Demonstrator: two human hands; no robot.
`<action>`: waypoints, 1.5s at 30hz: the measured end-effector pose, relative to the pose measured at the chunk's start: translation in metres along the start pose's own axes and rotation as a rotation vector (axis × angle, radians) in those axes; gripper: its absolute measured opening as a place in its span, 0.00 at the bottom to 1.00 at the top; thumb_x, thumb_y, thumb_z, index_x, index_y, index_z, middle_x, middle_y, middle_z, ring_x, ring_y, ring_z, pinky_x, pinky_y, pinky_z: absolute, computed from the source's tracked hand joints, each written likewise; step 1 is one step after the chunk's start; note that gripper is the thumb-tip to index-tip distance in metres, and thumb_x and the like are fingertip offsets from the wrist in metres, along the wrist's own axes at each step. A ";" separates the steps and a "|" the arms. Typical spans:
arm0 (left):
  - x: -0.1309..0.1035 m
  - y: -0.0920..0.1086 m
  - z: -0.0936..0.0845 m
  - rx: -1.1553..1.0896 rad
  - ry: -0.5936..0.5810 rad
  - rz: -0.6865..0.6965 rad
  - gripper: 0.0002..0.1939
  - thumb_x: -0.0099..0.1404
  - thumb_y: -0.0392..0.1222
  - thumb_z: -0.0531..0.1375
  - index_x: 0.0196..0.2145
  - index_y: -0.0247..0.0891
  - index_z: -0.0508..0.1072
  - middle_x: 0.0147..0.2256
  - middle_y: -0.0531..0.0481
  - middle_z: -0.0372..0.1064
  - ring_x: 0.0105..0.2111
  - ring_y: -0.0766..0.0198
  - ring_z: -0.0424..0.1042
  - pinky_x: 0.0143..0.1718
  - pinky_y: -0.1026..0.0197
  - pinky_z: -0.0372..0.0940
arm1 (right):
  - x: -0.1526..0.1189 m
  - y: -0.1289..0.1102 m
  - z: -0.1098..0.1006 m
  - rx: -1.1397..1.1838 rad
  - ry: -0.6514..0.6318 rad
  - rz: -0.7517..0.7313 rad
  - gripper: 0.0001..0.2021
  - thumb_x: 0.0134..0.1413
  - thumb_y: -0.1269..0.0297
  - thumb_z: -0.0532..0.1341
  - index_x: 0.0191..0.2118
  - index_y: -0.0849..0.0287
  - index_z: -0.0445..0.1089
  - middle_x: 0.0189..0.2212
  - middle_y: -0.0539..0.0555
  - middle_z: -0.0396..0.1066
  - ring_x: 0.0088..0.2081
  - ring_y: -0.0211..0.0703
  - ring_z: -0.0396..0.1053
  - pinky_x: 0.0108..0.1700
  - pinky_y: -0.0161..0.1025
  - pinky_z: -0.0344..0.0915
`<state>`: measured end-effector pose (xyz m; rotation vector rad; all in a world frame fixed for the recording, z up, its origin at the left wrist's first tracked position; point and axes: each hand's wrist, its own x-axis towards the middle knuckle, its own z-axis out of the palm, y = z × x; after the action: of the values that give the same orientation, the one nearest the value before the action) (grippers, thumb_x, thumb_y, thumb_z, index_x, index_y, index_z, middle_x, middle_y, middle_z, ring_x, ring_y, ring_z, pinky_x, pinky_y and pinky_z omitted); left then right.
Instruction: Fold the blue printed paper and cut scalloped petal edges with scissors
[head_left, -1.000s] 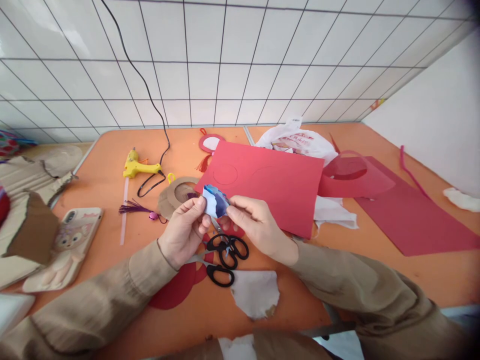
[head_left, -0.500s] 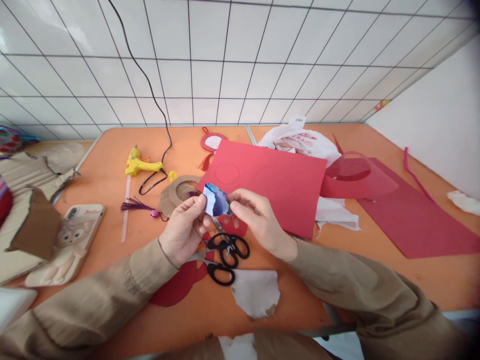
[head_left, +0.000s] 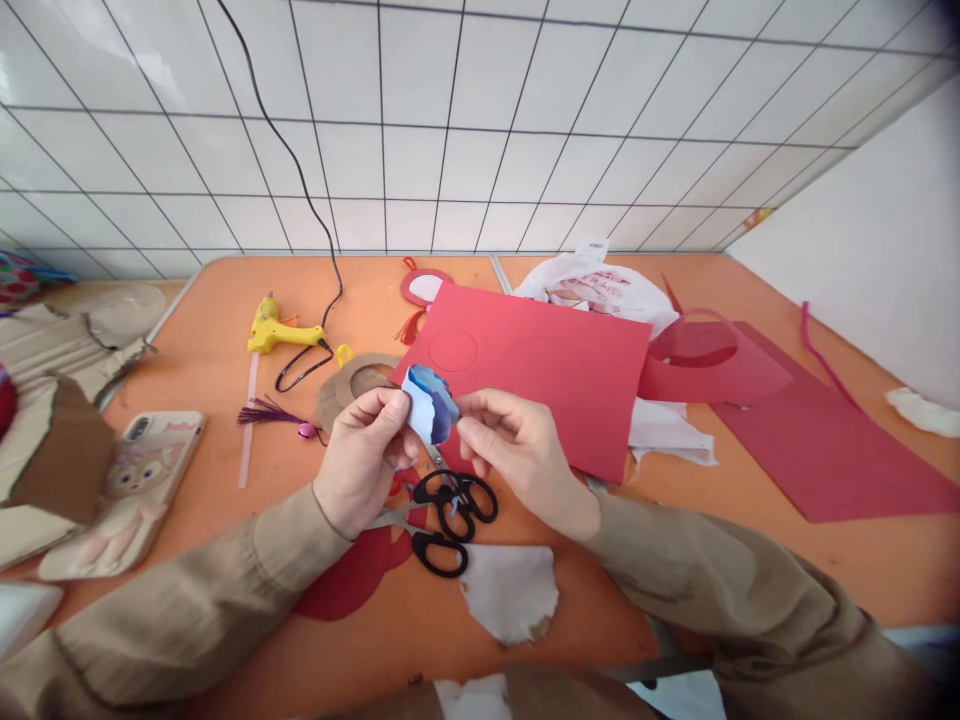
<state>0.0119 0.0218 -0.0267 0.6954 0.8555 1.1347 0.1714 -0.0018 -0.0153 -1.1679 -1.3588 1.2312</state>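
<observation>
Between my two hands is a small blue paper cutout (head_left: 430, 405) with a scalloped edge, its paler side bent over toward the left. My left hand (head_left: 369, 445) pinches its left edge between thumb and fingers. On the other side, the fingertips of my right hand (head_left: 517, 450) are closed on its right edge. Just below lie two pairs of black-handled scissors (head_left: 442, 555), overlapping on the table, and red paper pieces (head_left: 352, 575) partly under them. A ring of brown cardboard (head_left: 341, 395) lies behind my left hand.
A yellow glue gun (head_left: 281, 332) with a black cord lies at the back left, near a purple tassel (head_left: 270, 411). A phone (head_left: 131, 490) and cardboard (head_left: 60, 440) are at the left. Red card (head_left: 570, 380), a plastic bag (head_left: 600, 285) and a whitish scrap (head_left: 511, 590) lie around.
The blue paper cutout has turned a little, so more of its pale side and less of its patterned inside show. Both hands keep their hold, and the view has shifted slightly.
</observation>
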 end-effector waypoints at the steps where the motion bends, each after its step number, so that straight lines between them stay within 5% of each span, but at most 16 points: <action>1: -0.001 0.000 0.000 0.022 -0.001 0.010 0.21 0.46 0.53 0.73 0.22 0.35 0.70 0.13 0.56 0.66 0.12 0.74 0.60 0.13 0.73 0.54 | 0.001 -0.001 0.000 -0.011 -0.004 0.001 0.09 0.52 0.60 0.60 0.34 0.62 0.69 0.18 0.45 0.63 0.18 0.32 0.59 0.21 0.33 0.57; 9: -0.003 -0.003 -0.001 0.102 -0.031 0.031 0.18 0.51 0.52 0.71 0.22 0.35 0.73 0.13 0.55 0.67 0.12 0.75 0.60 0.14 0.73 0.56 | 0.005 0.000 0.001 -0.194 0.041 -0.037 0.05 0.47 0.65 0.60 0.25 0.60 0.66 0.16 0.44 0.56 0.19 0.32 0.53 0.22 0.33 0.51; 15: -0.005 -0.002 -0.001 0.127 -0.060 -0.020 0.17 0.53 0.50 0.70 0.23 0.35 0.72 0.15 0.53 0.69 0.13 0.73 0.63 0.15 0.72 0.57 | 0.008 0.001 -0.003 -0.156 0.002 -0.026 0.10 0.51 0.61 0.59 0.23 0.59 0.66 0.19 0.48 0.62 0.23 0.36 0.59 0.26 0.35 0.57; 25: 0.000 0.001 -0.001 0.047 -0.131 -0.183 0.28 0.53 0.63 0.64 0.28 0.30 0.74 0.21 0.43 0.74 0.21 0.62 0.73 0.21 0.65 0.67 | 0.014 0.001 -0.007 -0.096 -0.022 -0.008 0.15 0.51 0.60 0.59 0.19 0.59 0.61 0.18 0.45 0.55 0.22 0.33 0.51 0.25 0.35 0.51; 36: -0.001 0.002 -0.001 0.085 -0.092 -0.236 0.13 0.52 0.43 0.71 0.27 0.30 0.75 0.25 0.42 0.77 0.23 0.61 0.78 0.23 0.68 0.70 | 0.015 0.005 -0.011 -0.105 -0.058 0.016 0.16 0.53 0.58 0.59 0.20 0.59 0.60 0.19 0.46 0.55 0.24 0.34 0.52 0.27 0.35 0.51; 45: 0.000 0.002 0.000 0.088 -0.015 -0.212 0.11 0.55 0.41 0.70 0.25 0.31 0.74 0.24 0.43 0.77 0.23 0.62 0.78 0.24 0.68 0.70 | 0.015 0.008 -0.011 -0.083 -0.032 0.011 0.20 0.58 0.54 0.58 0.19 0.58 0.58 0.16 0.44 0.53 0.21 0.32 0.50 0.24 0.35 0.48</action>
<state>0.0109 0.0223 -0.0253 0.6673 0.9478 0.9052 0.1811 0.0147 -0.0219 -1.2184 -1.4411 1.2160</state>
